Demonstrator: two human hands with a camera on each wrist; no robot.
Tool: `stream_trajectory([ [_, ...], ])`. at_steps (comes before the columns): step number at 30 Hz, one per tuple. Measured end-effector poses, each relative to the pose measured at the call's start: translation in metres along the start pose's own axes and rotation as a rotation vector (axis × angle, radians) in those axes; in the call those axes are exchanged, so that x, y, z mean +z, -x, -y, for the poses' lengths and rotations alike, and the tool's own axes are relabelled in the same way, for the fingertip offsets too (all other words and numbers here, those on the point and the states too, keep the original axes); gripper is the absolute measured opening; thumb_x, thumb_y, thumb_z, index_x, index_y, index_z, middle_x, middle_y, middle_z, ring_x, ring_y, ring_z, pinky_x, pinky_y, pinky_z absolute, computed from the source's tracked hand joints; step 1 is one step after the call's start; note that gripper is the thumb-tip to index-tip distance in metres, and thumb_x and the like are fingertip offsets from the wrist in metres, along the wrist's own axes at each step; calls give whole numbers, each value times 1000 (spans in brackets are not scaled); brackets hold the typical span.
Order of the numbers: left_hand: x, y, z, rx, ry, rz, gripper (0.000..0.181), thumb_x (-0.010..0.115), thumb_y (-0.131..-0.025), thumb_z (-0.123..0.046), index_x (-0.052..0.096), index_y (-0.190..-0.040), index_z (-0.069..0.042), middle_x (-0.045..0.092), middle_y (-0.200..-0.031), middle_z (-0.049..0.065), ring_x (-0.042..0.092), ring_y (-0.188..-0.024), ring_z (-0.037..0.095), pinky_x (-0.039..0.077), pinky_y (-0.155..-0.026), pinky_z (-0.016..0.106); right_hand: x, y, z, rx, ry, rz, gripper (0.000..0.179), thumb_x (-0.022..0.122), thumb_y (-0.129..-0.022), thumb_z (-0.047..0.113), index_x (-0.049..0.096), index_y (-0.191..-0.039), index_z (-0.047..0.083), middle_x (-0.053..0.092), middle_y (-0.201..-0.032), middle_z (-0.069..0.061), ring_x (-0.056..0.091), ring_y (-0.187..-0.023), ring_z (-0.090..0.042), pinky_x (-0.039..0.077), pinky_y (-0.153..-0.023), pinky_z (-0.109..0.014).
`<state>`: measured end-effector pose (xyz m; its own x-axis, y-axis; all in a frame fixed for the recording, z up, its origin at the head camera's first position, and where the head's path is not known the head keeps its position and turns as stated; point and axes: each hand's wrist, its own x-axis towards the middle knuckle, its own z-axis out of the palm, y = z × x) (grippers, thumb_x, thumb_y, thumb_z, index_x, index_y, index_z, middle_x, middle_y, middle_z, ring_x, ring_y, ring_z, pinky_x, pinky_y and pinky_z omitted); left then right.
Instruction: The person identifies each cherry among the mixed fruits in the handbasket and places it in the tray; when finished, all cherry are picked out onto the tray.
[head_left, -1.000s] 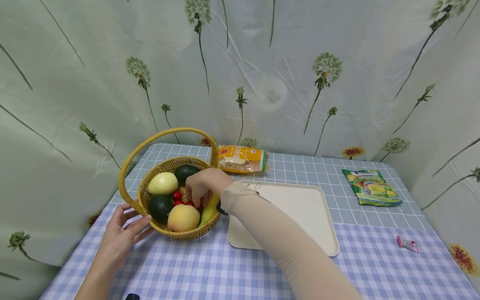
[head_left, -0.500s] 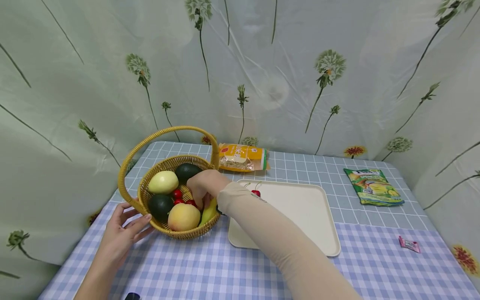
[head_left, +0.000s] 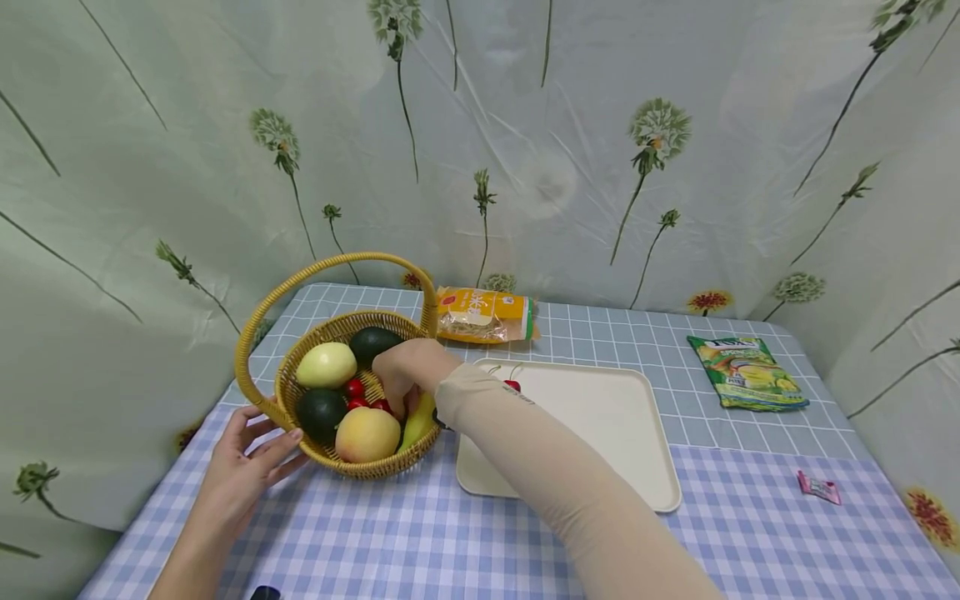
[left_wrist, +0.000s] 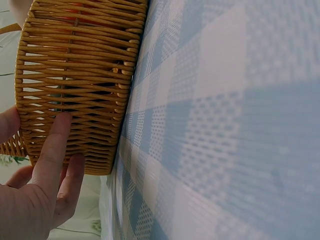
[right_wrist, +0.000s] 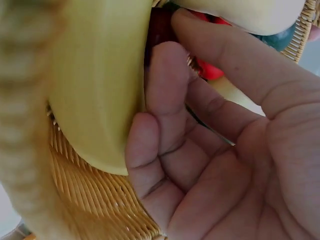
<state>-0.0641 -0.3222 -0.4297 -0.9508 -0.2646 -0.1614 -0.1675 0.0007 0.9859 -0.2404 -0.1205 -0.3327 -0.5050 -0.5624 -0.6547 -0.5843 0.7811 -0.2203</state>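
A yellow wicker basket (head_left: 367,471) with a tall hooped handle stands at left on the table. My left hand (head_left: 243,458) holds its near left side; in the left wrist view, the thumb is at the rim and the fingers lie against the woven wall. My right hand (head_left: 408,375) reaches into the basket. In the right wrist view, its thumb and index finger pinch a dark red cherry (right_wrist: 161,27), partly hidden, beside a banana (right_wrist: 100,80). Around the hand are a peach (head_left: 367,435), a pale yellow fruit (head_left: 326,367), two dark green avocados (head_left: 321,415) and red cherries (head_left: 355,388).
Right of the basket lies a cream tray (head_left: 600,425) with a cherry (head_left: 512,386) near its back left, partly behind the right sleeve. An orange food packet (head_left: 483,315) lies behind. Farther right are a green packet (head_left: 746,375) and a pink wrapped candy (head_left: 817,487).
My right hand and forearm have shifted slightly, so the cherry on the tray shows more. The left hand keeps its hold on the basket.
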Motion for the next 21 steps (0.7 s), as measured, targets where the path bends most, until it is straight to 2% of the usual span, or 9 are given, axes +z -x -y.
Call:
stream_trajectory([
  [4,0,0,0,6,8,4,52,74,-101,-3,45,-138,-24,40,-137,9,72,-99,5,68,-84,29,-2,3,-5,-42,-47,-13,12,82,-94,17,71,-98,17,77,-88,-2,70,-78,-12,59,-66,-23],
  [13,0,1,1,-1,13,3,52,74,-101,-3,44,-139,-23,40,-138,11,72,-98,5,67,-83,28,-9,6,-16,-172,-80,1,18,81,-98,17,77,-115,13,75,-105,4,77,-103,-15,64,-92,-27],
  [17,0,0,1,5,7,4,52,74,-101,-3,44,-139,-24,40,-138,11,71,-98,5,67,-83,28,-11,14,-25,-250,-78,-32,19,79,-99,18,78,-117,12,76,-104,3,76,-98,-13,63,-97,-33],
  [21,1,0,1,3,7,-2,53,74,-101,-3,45,-139,-25,41,-137,9,71,-98,4,68,-83,29,-12,26,-37,-317,-99,-101,24,79,-99,17,78,-123,10,76,-104,0,69,-91,-12,63,-93,-31],
])
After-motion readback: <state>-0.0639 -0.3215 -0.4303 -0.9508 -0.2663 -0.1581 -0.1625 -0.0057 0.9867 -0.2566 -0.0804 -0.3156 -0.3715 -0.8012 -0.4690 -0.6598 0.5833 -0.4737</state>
